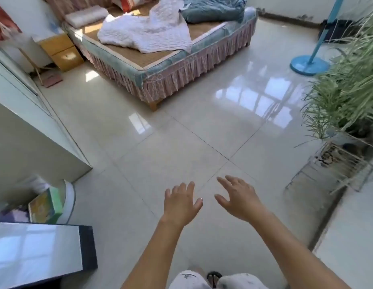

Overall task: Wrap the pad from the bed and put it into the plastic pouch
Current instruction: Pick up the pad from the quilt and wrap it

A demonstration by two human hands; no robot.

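Person stands on the tiled floor (181,142), well back from the bed (171,65). Both arms stretched forward, low in the view. Left hand (180,203) palm down, fingers spread, grip apart and holding nothing. Right hand (237,199) just beside it, fingers splayed too, grip apart, empty. The two hands are near each other but not touching, both over bare tile.

White quilted pad (146,32) lies rumpled across the bed's woven mat, one corner hanging toward the near edge. Blue-grey quilt (212,9) bunched at the far right corner of the bed; a pale rolled pillow (85,15) at the left end. Pink frilled skirt runs round the bed frame.

Yellow bedside cabinet (60,51) left of the bed. Blue stand base (309,64) on the floor to the right, leafy plant (348,80) on a wire rack nearer. No plastic pouch that I can make out
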